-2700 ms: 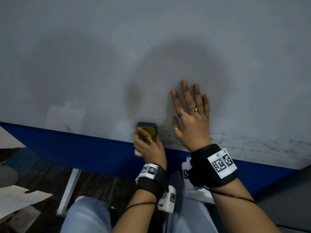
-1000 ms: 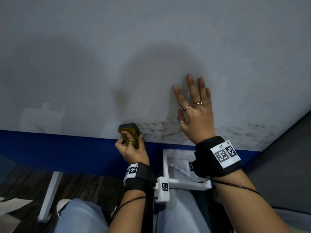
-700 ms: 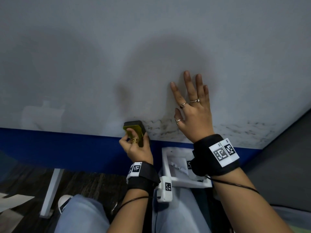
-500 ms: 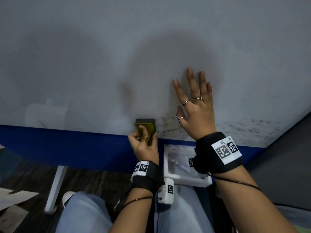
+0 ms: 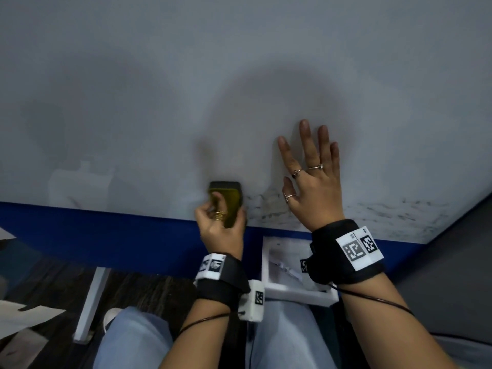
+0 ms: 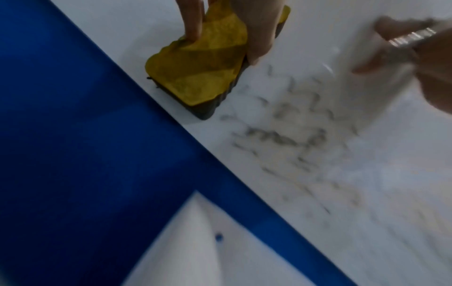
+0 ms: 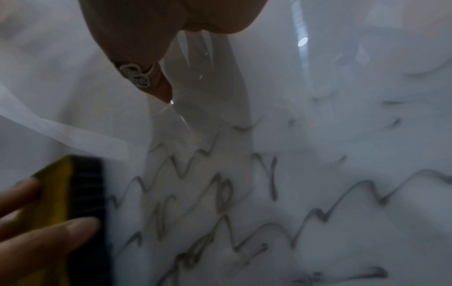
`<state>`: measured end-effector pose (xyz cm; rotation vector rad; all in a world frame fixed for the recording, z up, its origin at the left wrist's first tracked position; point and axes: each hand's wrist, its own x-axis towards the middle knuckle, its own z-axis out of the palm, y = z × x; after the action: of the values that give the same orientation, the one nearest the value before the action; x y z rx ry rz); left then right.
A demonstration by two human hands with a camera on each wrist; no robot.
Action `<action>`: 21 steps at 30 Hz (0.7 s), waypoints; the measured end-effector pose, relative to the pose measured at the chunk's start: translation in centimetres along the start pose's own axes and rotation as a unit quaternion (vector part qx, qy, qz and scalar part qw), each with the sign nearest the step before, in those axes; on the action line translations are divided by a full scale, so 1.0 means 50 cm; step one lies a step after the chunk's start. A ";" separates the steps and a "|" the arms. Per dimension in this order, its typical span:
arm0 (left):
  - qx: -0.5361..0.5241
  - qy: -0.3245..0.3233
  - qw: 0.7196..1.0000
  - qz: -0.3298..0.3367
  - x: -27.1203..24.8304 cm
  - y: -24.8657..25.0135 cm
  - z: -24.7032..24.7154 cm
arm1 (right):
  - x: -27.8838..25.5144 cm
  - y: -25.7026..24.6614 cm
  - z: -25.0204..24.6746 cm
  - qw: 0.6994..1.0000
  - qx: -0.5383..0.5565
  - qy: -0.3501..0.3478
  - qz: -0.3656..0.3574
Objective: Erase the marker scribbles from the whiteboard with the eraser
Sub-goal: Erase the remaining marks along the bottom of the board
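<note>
Two risks: the left hand (image 5: 219, 230), fingers curled around the yellow-backed, dark-felt eraser (image 5: 225, 199) at the white glossy whiteboard (image 5: 239, 75)'s lower edge, may slip off; the flat, open right hand (image 5: 314, 190) may smear the grey marker scribbles (image 7: 244, 203).

left hand (image 5: 221, 227) fingers curled, gripping | right hand (image 5: 312, 187) flat, fingers spread

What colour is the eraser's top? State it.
Yellow, over a dark ribbed pad; the rectangular eraser shows best in the left wrist view.
</note>
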<state>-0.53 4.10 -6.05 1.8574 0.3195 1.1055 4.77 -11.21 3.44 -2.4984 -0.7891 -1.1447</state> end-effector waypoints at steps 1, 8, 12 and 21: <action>0.006 -0.042 0.999 0.010 -0.017 0.017 0.015 | 0.002 -0.002 -0.001 1.000 0.007 0.003 0.004; 0.117 -0.163 0.968 0.149 -0.030 0.063 0.039 | 0.002 0.028 -0.025 0.998 0.050 -0.009 -0.047; 0.163 -0.166 0.933 0.273 0.000 0.038 0.003 | -0.004 0.023 -0.034 0.994 0.094 -0.009 -0.048; 0.155 -0.203 0.891 0.375 0.046 0.046 -0.044 | -0.070 -0.014 -0.039 0.977 0.176 -0.097 -0.064</action>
<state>-1.49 5.53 -2.49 2.5375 -0.5492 1.1469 1.32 -12.79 2.05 -2.3063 -1.1130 -0.7233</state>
